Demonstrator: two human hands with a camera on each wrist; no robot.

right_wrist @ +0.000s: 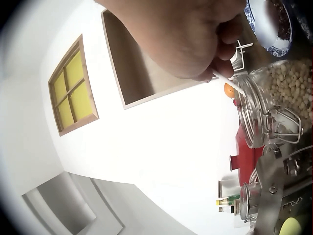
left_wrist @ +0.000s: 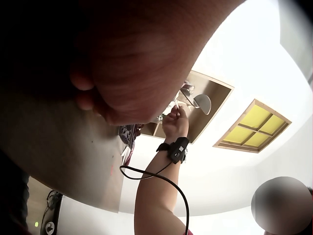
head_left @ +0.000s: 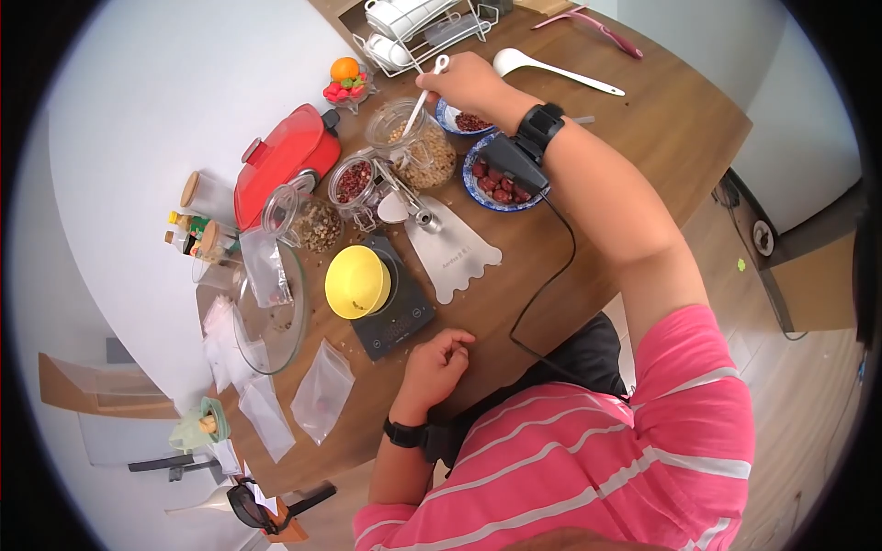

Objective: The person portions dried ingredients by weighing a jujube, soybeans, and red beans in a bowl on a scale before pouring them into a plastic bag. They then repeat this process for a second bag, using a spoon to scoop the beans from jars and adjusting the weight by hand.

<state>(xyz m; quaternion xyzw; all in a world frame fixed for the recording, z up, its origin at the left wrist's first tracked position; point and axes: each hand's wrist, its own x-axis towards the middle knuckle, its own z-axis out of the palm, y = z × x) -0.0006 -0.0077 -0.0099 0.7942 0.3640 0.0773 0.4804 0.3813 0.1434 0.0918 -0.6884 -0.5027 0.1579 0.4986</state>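
My right hand (head_left: pixel 473 87) pinches the handle of a white spoon (head_left: pixel 424 103), whose lower end reaches into the mouth of an open glass jar (head_left: pixel 427 165) of pale kernels. The right wrist view shows the same handle (right_wrist: pixel 226 82) slanting down to the jar's rim (right_wrist: pixel 252 110). Near the table's front edge rests my left hand (head_left: pixel 434 369), fingers loosely curled and holding nothing. Just beyond it a yellow bowl (head_left: pixel 356 280) sits tilted-looking on a black kitchen scale (head_left: pixel 395 323), with a few dark bits inside.
Clip-top jars (head_left: pixel 317 225) and a red lidded pot (head_left: pixel 289 161) stand behind the scale. Blue-rimmed bowls, one of dark red dates (head_left: pixel 501 186), sit right. A metal scraper-like plate (head_left: pixel 450 253), plastic bags (head_left: pixel 322 390), a glass lid (head_left: pixel 299 317) and white ladle (head_left: pixel 560 73) lie around.
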